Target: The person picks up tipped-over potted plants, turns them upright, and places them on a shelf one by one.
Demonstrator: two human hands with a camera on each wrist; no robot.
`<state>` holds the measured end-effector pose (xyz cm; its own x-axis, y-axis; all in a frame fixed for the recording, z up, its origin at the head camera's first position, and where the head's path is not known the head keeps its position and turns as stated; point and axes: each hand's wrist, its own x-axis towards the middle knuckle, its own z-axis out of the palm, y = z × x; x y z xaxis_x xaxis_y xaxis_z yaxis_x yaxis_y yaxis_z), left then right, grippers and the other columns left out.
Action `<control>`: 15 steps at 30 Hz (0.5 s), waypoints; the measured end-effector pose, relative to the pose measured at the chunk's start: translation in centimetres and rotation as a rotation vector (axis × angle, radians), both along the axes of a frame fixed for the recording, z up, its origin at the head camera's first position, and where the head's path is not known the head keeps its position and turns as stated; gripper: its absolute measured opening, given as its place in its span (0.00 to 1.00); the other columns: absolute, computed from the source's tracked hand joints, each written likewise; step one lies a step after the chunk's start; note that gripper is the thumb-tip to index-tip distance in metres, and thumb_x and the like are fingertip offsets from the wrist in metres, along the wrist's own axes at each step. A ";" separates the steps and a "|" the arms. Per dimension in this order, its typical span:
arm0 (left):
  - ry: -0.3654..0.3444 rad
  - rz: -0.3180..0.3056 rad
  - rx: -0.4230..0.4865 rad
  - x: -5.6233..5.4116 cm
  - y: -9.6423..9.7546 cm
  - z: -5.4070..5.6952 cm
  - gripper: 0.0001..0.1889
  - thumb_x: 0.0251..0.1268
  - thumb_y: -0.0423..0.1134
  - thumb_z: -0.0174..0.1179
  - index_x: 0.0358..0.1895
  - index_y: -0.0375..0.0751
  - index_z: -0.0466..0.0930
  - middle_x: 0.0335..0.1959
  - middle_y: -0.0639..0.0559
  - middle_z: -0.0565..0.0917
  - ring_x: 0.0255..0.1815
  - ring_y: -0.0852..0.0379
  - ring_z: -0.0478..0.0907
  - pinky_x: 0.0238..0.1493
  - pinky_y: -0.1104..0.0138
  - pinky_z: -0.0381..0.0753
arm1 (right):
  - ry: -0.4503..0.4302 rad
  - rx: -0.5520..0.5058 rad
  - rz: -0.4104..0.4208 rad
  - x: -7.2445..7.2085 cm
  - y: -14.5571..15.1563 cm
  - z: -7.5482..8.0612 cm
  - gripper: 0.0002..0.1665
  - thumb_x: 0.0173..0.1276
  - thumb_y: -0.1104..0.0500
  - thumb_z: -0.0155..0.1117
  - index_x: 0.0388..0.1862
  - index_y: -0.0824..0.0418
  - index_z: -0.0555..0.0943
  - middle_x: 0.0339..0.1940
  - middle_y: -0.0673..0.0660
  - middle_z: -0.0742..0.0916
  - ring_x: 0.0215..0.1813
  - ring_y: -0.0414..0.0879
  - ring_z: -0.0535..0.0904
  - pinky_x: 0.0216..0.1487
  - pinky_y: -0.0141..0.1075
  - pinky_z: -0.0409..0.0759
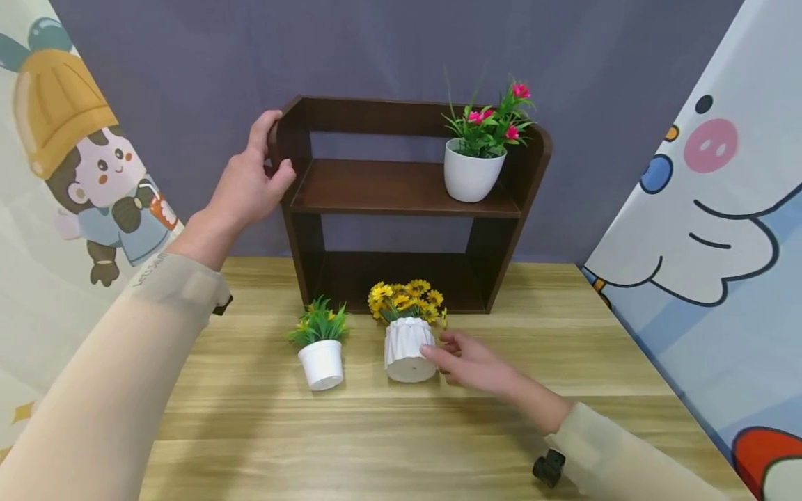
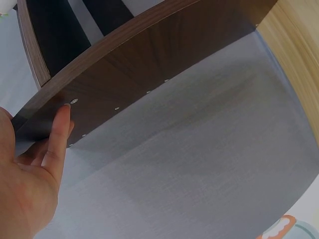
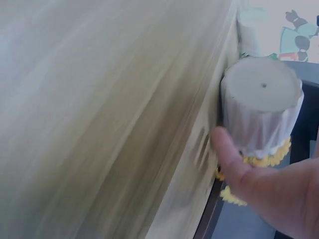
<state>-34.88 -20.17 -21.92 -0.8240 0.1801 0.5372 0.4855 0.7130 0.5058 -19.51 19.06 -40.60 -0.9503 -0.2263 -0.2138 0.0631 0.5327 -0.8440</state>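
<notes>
Close by, two light tan sleeves (image 1: 119, 362) reach in from the bottom corners, with a small black box (image 1: 548, 467) at the right wrist. Under them is a wood-look counter (image 1: 376, 445) with pale stripes.

The right hand (image 1: 479, 365) is out over the counter, at the right side of a white wavy pot (image 1: 410, 344). Its fingers are loose and a bit bent, with the thumb right by the pot's wall. They are not wrapped around it, and I cannot tell if they touch it. The pot lies tipped over on the counter, so its round bottom faces the person, and its yellow flowers (image 1: 407, 300) point at the shelf. To its left, well apart from the hand, a small white pot (image 1: 321, 364) with green leaves lies tipped the same way.

Farther back stands a dark brown shelf (image 1: 370, 184) with two levels. The left hand (image 1: 250, 174) grips the top of its left side, with the side board between its thumb and fingers. On the upper level, at the right end, a smooth white pot (image 1: 474, 170) with pink flowers stands upright.

Behind it all hangs a gray-blue cloth (image 1: 388, 42).
</notes>
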 end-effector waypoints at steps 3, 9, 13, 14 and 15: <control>0.002 -0.003 0.002 0.0 -0.1 -0.1 0.38 0.82 0.48 0.48 0.89 0.69 0.45 0.67 0.37 0.85 0.44 0.38 0.84 0.40 0.55 0.74 | -0.017 -0.018 -0.058 0.0 -1.1 -0.3 0.61 0.75 0.30 0.68 0.85 0.73 0.63 0.75 0.72 0.81 0.65 0.58 0.87 0.55 0.48 0.91; 0.005 -0.014 0.002 -0.1 0.0 -0.2 0.38 0.82 0.49 0.48 0.89 0.69 0.45 0.67 0.37 0.85 0.43 0.39 0.84 0.39 0.56 0.74 | 0.032 0.053 -0.118 -0.1 -2.7 -0.9 0.63 0.72 0.27 0.70 0.84 0.74 0.64 0.70 0.70 0.85 0.66 0.60 0.86 0.67 0.56 0.85; 0.011 -0.006 0.007 -0.2 -0.1 -0.2 0.38 0.82 0.49 0.48 0.89 0.70 0.45 0.67 0.37 0.85 0.43 0.38 0.84 0.40 0.53 0.74 | 0.063 0.015 -0.127 -0.2 -3.4 -1.6 0.64 0.69 0.31 0.76 0.84 0.73 0.63 0.73 0.71 0.83 0.73 0.63 0.82 0.71 0.58 0.82; 0.012 -0.006 0.008 -0.2 -0.1 -0.2 0.38 0.82 0.49 0.48 0.89 0.70 0.45 0.66 0.37 0.85 0.43 0.38 0.84 0.40 0.53 0.74 | 0.066 -0.001 -0.132 -0.2 -3.5 -1.7 0.64 0.69 0.32 0.77 0.85 0.72 0.63 0.73 0.71 0.82 0.73 0.63 0.82 0.71 0.58 0.82; 0.013 -0.007 0.007 -0.2 -0.1 -0.2 0.38 0.82 0.49 0.48 0.89 0.70 0.45 0.66 0.37 0.85 0.43 0.38 0.84 0.41 0.53 0.74 | 0.069 -0.016 -0.137 -0.2 -3.6 -1.9 0.63 0.68 0.33 0.78 0.84 0.72 0.62 0.73 0.71 0.82 0.73 0.63 0.82 0.70 0.57 0.83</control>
<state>-35.06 -20.23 -22.14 -0.8157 0.1819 0.5491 0.4969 0.7063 0.5042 -19.71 15.43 -42.48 -0.9849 -0.0967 -0.1439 0.0752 0.5096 -0.8571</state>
